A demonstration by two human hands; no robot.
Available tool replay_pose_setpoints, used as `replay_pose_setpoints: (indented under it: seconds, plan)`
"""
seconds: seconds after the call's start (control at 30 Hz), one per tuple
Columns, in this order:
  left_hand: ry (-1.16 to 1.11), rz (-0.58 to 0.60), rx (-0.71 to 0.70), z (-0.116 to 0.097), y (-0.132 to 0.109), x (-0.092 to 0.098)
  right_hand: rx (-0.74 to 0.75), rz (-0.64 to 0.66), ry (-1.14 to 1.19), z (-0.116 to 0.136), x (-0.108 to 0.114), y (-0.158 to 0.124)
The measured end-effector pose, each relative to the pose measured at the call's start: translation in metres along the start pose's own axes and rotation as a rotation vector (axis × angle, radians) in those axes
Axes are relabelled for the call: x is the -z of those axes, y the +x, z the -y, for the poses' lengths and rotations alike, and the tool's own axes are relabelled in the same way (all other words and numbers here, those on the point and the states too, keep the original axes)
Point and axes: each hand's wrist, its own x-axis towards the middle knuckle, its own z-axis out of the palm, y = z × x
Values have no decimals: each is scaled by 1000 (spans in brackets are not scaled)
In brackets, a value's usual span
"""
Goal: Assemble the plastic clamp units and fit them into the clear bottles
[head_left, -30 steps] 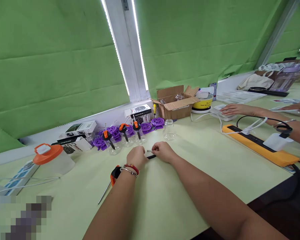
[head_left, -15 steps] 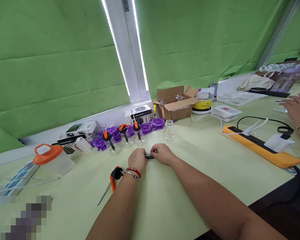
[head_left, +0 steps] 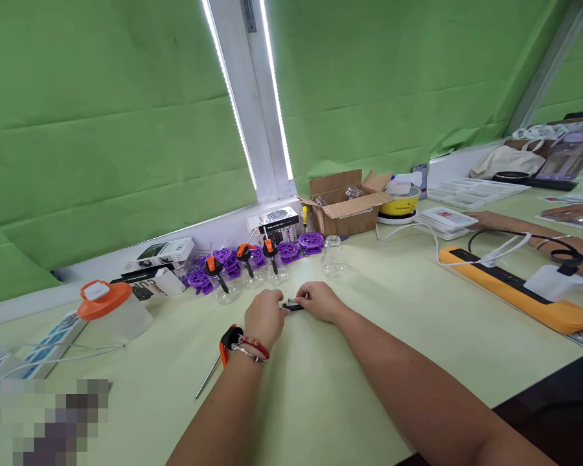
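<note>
Between my hands is a small, narrow black piece (head_left: 294, 307) with a pale, ridged, spring-like part along its top. My left hand (head_left: 265, 318) pinches its left end with thumb and fingers. At the other end, my right hand (head_left: 321, 302) has its fingertips closed on it; what lies right under them is hidden. Beside my left wrist is a black-and-orange lid (head_left: 230, 338) with a metal straw, partly covered by the wrist. Beyond my hands stand several clear jars (head_left: 226, 294) with similar lids, and one clear jar without a lid (head_left: 333, 259).
Purple reel-like parts (head_left: 311, 242) and printed boxes (head_left: 274, 220) line the back, beside an open carton (head_left: 347, 222). An orange-lidded jug (head_left: 121, 314) stands left. An orange power strip (head_left: 515, 291) with cables lies right. Another person's hand (head_left: 486, 221) reaches to white stacked cases (head_left: 447, 220).
My left hand has shifted slightly left and turned, showing more of the black piece. On the right, the other person's hands have moved, one now reaching to the white cases. The view shifted slightly.
</note>
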Motion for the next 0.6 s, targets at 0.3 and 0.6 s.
replay_pose_setpoints:
  seconds: [0.3, 0.6]
  plan:
    - [-191, -28, 261, 104, -39, 30, -23, -18, 77, -1, 0, -1]
    - [-441, -14, 220, 104, -55, -6, -46, -148, 338, 22, 13, -20]
